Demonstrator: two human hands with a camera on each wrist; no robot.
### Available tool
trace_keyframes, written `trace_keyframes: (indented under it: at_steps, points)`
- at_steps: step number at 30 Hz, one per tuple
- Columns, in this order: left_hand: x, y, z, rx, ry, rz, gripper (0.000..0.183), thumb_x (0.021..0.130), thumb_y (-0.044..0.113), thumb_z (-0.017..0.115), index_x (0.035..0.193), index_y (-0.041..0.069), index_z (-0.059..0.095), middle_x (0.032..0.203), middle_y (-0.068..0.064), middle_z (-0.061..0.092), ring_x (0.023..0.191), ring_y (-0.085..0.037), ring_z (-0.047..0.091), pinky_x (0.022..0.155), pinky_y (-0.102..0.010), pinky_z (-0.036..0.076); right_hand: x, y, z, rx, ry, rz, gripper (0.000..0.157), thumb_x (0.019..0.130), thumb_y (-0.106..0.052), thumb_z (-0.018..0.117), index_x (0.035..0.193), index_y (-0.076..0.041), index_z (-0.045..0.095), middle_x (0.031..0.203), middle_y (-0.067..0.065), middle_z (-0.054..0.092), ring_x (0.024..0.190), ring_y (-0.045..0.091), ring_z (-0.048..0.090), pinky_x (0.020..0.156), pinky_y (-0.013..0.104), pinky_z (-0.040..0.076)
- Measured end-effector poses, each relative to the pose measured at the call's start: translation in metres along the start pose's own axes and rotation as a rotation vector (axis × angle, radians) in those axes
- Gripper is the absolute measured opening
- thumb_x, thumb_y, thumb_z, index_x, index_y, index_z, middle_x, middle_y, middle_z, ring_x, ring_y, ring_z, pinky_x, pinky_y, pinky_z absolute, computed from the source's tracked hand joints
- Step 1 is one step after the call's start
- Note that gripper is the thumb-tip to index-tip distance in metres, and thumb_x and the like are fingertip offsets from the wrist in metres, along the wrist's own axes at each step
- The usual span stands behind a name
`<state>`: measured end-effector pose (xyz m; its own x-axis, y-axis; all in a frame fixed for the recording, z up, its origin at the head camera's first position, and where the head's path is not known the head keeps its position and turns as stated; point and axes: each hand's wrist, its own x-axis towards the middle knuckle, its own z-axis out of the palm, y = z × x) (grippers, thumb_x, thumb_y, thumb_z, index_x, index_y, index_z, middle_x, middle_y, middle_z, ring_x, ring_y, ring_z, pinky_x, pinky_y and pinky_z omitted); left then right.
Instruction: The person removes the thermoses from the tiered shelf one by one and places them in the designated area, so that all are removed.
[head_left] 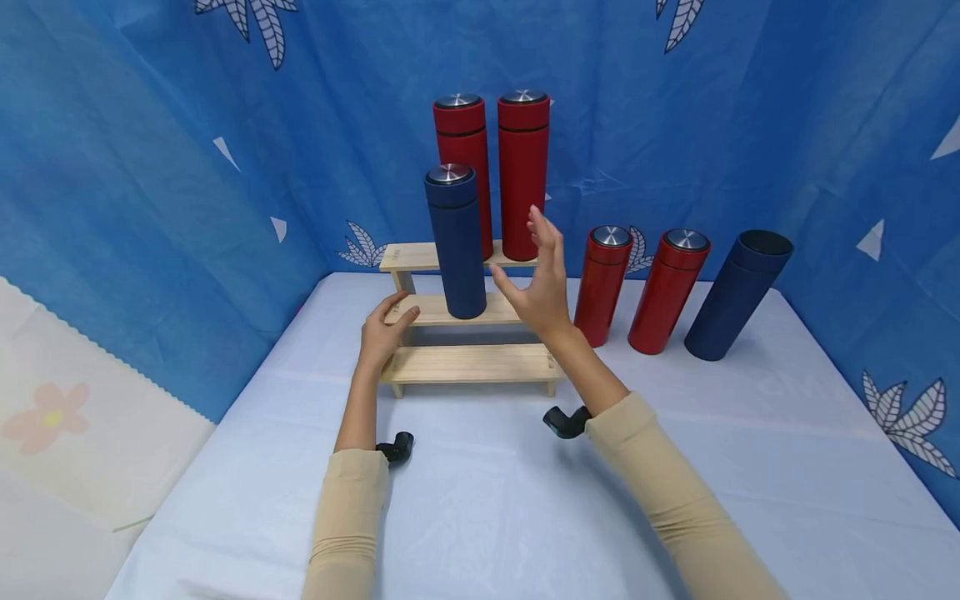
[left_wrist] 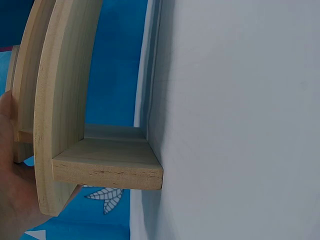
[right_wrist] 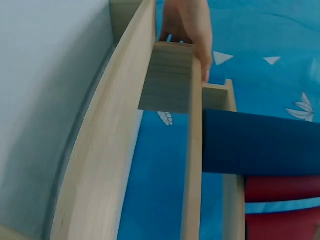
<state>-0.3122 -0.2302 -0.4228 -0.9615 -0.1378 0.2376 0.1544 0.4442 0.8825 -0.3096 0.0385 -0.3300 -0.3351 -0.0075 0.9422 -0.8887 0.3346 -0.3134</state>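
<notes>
A three-tier wooden step shelf [head_left: 472,364] stands on the table. My left hand [head_left: 381,335] grips the left end of its middle tier, and the right wrist view shows the thumb lying over that board's edge. On the middle tier a blue thermos flask [head_left: 459,250] stands upright. To the right of this flask my right hand [head_left: 546,292] is raised, fingers spread and holding nothing. Two red flasks stand on the top tier: the left red flask [head_left: 467,142] is partly behind the blue one, the right red flask [head_left: 523,167] beside it.
Right of the shelf, two shorter red flasks [head_left: 602,287] [head_left: 667,292] and a dark blue flask [head_left: 738,296] stand on the white-covered table [head_left: 480,500]. Blue leaf-patterned cloth [head_left: 360,125] hangs behind and at the sides. A black wrist device [head_left: 566,422] sits under the right forearm.
</notes>
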Motion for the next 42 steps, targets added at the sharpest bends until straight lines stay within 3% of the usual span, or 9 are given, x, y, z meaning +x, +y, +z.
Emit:
trace_keyframes:
  at_steps: [11, 14, 18, 24, 29, 36, 42]
  points:
    - [0.002, -0.001, 0.0, -0.005, 0.004, -0.004, 0.065, 0.082, 0.054, 0.062, 0.136, 0.02, 0.048, 0.142, -0.001, 0.04, 0.13, -0.025, 0.033, 0.103, -0.048, 0.03, -0.002, 0.007, 0.043, -0.032, -0.259, 0.201, 0.099, 0.078, -0.03, 0.074, 0.149, -0.02, 0.007, 0.14, 0.014, 0.029, 0.123, 0.022, 0.039, 0.094, 0.038, 0.044]
    - [0.002, -0.001, -0.001, -0.01, 0.008, -0.01, 0.061, 0.083, 0.05, 0.062, 0.135, 0.021, 0.048, 0.141, -0.002, 0.041, 0.13, -0.025, 0.034, 0.103, -0.048, 0.03, -0.002, 0.006, 0.049, -0.067, -0.297, 0.239, 0.1, 0.078, -0.034, 0.073, 0.149, -0.026, 0.003, 0.139, 0.013, 0.032, 0.122, 0.021, 0.041, 0.093, 0.037, 0.045]
    - [0.002, 0.0, -0.003, -0.008, 0.01, -0.015, 0.06, 0.084, 0.049, 0.062, 0.135, 0.022, 0.048, 0.142, -0.002, 0.04, 0.13, -0.026, 0.034, 0.103, -0.047, 0.031, -0.001, 0.004, 0.055, -0.112, -0.319, 0.261, 0.101, 0.079, -0.035, 0.073, 0.149, -0.025, 0.0, 0.139, 0.013, 0.036, 0.12, 0.021, 0.045, 0.092, 0.035, 0.045]
    - [0.003, 0.0, -0.004, -0.018, 0.014, -0.004, 0.061, 0.083, 0.049, 0.063, 0.135, 0.022, 0.048, 0.142, -0.002, 0.039, 0.13, -0.027, 0.034, 0.102, -0.048, 0.032, 0.0, 0.001, 0.057, -0.114, -0.317, 0.276, 0.102, 0.078, -0.033, 0.074, 0.149, -0.025, 0.002, 0.132, 0.015, 0.041, 0.113, 0.024, 0.049, 0.09, 0.035, 0.047]
    - [0.002, -0.002, -0.003, -0.029, -0.005, -0.004, 0.064, 0.082, 0.052, 0.063, 0.136, 0.021, 0.047, 0.143, -0.002, 0.038, 0.125, -0.029, 0.04, 0.098, -0.049, 0.037, -0.007, -0.003, 0.051, -0.096, -0.274, 0.304, 0.103, 0.076, -0.03, 0.076, 0.149, -0.029, 0.004, 0.125, 0.016, 0.043, 0.107, 0.023, 0.047, 0.087, 0.036, 0.048]
    - [0.002, -0.003, -0.001, -0.014, 0.009, 0.0, 0.066, 0.081, 0.055, 0.062, 0.135, 0.022, 0.048, 0.142, -0.004, 0.039, 0.129, -0.028, 0.035, 0.101, -0.049, 0.033, -0.022, -0.008, 0.039, -0.042, -0.187, 0.33, 0.102, 0.075, -0.027, 0.076, 0.148, -0.038, 0.006, 0.115, 0.013, 0.04, 0.104, 0.021, 0.043, 0.086, 0.036, 0.047]
    - [0.003, -0.004, 0.001, -0.002, 0.013, -0.002, 0.064, 0.081, 0.054, 0.063, 0.135, 0.023, 0.049, 0.142, -0.004, 0.039, 0.13, -0.027, 0.034, 0.103, -0.047, 0.031, -0.035, -0.006, 0.023, 0.017, -0.128, 0.269, 0.104, 0.074, -0.02, 0.076, 0.146, -0.044, 0.004, 0.128, 0.014, 0.039, 0.117, 0.02, 0.039, 0.092, 0.042, 0.044]
